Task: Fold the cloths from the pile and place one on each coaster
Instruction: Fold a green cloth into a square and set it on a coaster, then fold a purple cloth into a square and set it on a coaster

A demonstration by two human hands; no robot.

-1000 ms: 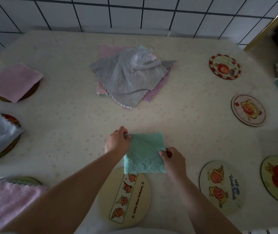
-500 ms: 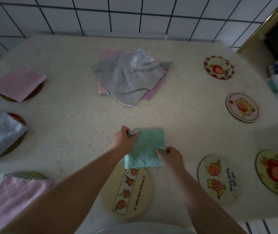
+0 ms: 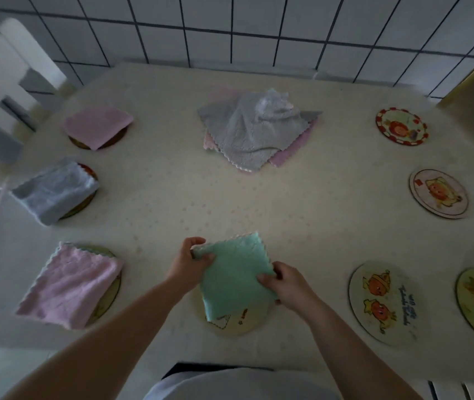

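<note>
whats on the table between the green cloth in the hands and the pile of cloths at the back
Nothing: in the head view, the table is bare between the green cloth and the pile of cloths.

Both bare forearms reach forward, the left hand (image 3: 190,262) pinching the far-left corner of the folded green cloth (image 3: 234,277) while the right hand (image 3: 289,285) grips its right edge, fingers curled.
</note>
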